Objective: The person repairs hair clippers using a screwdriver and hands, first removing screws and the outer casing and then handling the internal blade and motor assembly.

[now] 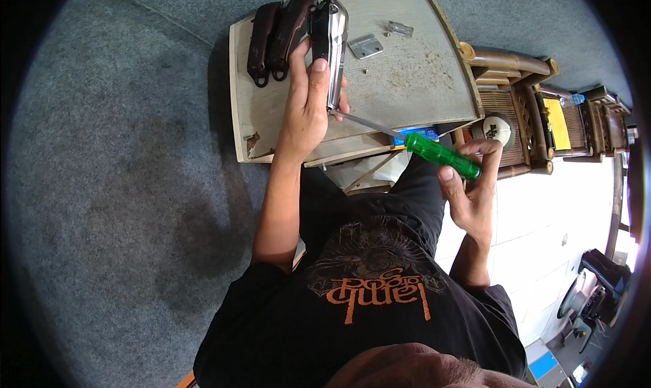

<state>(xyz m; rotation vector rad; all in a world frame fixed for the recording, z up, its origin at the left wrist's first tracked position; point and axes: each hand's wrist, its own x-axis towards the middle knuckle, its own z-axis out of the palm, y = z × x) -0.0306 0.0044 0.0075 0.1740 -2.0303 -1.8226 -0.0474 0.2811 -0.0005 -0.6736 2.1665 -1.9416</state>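
Observation:
My left hand (306, 113) is closed around a silver and black hair clipper (335, 45), held upright over a small table. In my right hand (475, 195) is a screwdriver (434, 154) with a green see-through handle. Its shaft slants up to the left, and the tip is at the clipper's lower end; whether it sits in a screw is too small to tell. Beyond the clipper, a flat metal clipper blade (365, 47) and a smaller metal piece (401, 28) lie on the tabletop. Two dark clippers (278, 39) with hanging loops lie left of my hand.
The pale wooden table (413, 100) has a raised rim and scattered hair clippings. A blue box (415, 136) shows below its near edge. To the right stand bamboo seats (510, 72) holding a white cap (497, 130) and a yellow sheet (557, 123). Grey carpet (135, 150) spreads left.

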